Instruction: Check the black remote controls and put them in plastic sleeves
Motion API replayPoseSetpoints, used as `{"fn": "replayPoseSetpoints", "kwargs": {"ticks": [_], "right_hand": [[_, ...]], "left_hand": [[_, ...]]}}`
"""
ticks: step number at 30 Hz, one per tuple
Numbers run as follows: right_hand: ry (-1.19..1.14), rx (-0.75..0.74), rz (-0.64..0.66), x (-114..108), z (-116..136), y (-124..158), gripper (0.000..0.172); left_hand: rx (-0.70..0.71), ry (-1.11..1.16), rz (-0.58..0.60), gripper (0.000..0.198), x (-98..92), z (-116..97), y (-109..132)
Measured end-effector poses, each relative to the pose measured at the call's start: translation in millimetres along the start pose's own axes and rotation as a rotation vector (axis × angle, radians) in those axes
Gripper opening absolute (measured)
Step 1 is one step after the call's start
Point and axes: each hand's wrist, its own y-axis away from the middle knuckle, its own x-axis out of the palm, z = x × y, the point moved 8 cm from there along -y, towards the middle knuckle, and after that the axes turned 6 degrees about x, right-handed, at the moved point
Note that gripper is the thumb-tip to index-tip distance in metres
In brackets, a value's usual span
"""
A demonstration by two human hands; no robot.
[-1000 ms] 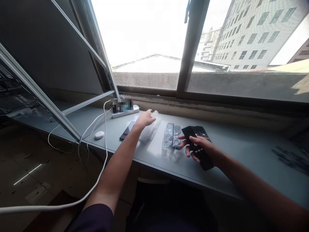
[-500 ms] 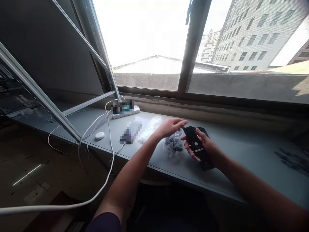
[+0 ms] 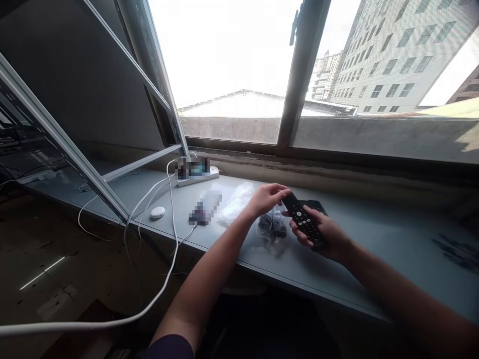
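Grey tabletop (image 3: 368, 224) under a bright window (image 3: 228, 55), tall building (image 3: 396, 62) beyond; slanting metal frame (image 3: 65, 137) to the left, white power strip (image 3: 204, 176) near the window, white cable (image 3: 175, 242) looping down past the tabletop's edge. My right hand (image 3: 332, 234) is wrapped round a black remote (image 3: 304, 217), tilted over the tabletop, the fingertips of my left hand (image 3: 265, 198) closed on its far end. Nearby lie a clear bag (image 3: 272, 228) with dark contents, pale crumpled plastic (image 3: 236, 202), a small white disc (image 3: 157, 212).
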Motion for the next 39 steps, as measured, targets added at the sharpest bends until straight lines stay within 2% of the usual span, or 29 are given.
{"fn": "replayPoseSetpoints", "kwargs": {"ticks": [8, 15, 20, 24, 29, 35, 39], "right_hand": [[-0.026, 0.034, 0.005, 7.5, 0.9, 4.1, 0.045], [-0.062, -0.033, 0.003, 8.4, 10.5, 7.9, 0.048], [-0.085, 0.017, -0.076, -1.4, 9.1, 7.8, 0.031], [-0.127, 0.034, -0.122, 0.0, 8.3, 8.7, 0.026], [-0.142, 0.039, -0.02, 10.8, 5.8, 8.9, 0.023], [-0.215, 0.02, 0.014, 11.8, 8.5, 11.0, 0.044], [-0.211, 0.018, 0.048, 11.0, 10.2, 10.8, 0.048]], "left_hand": [[-0.008, 0.018, -0.112, 0.053, -19.2, 7.3, 4.8], [0.007, -0.005, -0.213, 0.047, -40.7, 11.9, 2.8], [0.015, -0.048, -0.277, 0.046, -52.7, 11.7, 3.5], [0.024, -0.083, -0.285, 0.046, -53.6, 7.7, 5.5], [0.024, -0.099, -0.28, 0.047, -51.9, 7.6, 6.4], [0.021, -0.135, -0.268, 0.045, -51.7, 14.2, 4.1], [0.019, -0.154, -0.255, 0.044, -49.9, 16.7, 3.9]]}}
